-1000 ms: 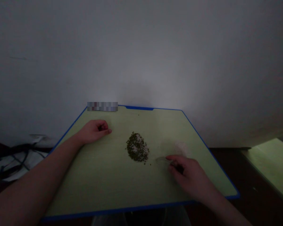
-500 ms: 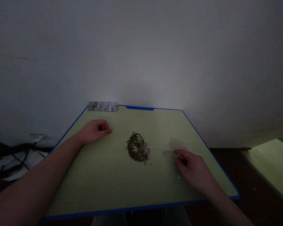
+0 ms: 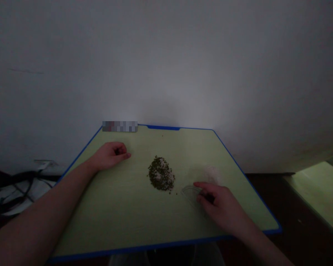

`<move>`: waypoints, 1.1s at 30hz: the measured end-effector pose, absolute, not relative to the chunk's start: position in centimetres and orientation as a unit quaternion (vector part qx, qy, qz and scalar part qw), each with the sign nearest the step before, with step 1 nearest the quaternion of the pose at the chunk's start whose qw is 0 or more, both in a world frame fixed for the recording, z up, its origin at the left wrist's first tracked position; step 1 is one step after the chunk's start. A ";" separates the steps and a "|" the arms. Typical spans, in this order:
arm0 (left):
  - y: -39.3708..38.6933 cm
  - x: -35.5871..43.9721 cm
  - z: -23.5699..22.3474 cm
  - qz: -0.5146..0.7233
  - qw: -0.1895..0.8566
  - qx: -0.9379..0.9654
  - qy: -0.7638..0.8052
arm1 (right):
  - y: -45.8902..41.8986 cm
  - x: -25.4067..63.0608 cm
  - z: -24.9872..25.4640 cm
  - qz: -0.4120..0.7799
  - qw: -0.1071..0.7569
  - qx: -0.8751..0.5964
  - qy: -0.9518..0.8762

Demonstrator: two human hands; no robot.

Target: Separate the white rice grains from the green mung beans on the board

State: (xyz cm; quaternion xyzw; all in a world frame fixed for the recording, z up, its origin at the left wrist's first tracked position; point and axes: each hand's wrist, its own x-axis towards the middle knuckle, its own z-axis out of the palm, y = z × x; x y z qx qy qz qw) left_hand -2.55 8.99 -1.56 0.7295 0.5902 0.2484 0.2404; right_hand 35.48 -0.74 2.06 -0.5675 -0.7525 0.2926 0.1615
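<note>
A loose pile of small green beans mixed with pale grains point(image 3: 161, 175) lies in the middle of the tabletop. To its left rests my left hand point(image 3: 111, 155), fingers curled and thumb tip closed in, with nothing visible in it. My right hand point(image 3: 220, 201) is on the pile's other side, fingers and thumb closed on the edge of a clear object with a curved rim point(image 3: 189, 189). That object is see-through and faint in the dim light, so its exact kind cannot be made out. Beyond the right hand spreads a thin patch of fine whitish grains point(image 3: 212, 173).
The pale table point(image 3: 122, 218) has a blue edge and stands against a grey wall point(image 3: 172, 66). A blurred-out strip point(image 3: 120, 126) is at its back left corner. Dark cables point(image 3: 19, 184) lie on the left; another pale surface point(image 3: 319, 195) is at the right.
My right hand has moved left and slightly nearer to me with the clear object, closer to the pile. The whitish patch shows more plainly. My left hand stays in place.
</note>
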 end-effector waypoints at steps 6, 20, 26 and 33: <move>8.8 -2.4 -1.2 0.245 0.246 0.727 0.593 | -0.9 34.7 1.8 0.304 0.150 -0.560 -0.756; 8.8 -2.2 -1.1 0.240 0.243 0.726 0.597 | -1.7 34.8 1.9 0.317 0.173 -0.557 -0.748; 8.8 -2.2 -1.0 0.241 0.242 0.722 0.602 | -1.5 34.6 1.7 0.314 0.170 -0.550 -0.755; 8.9 -2.6 -1.4 0.243 0.234 0.730 0.594 | -1.0 34.0 1.9 0.301 0.148 -0.475 -0.813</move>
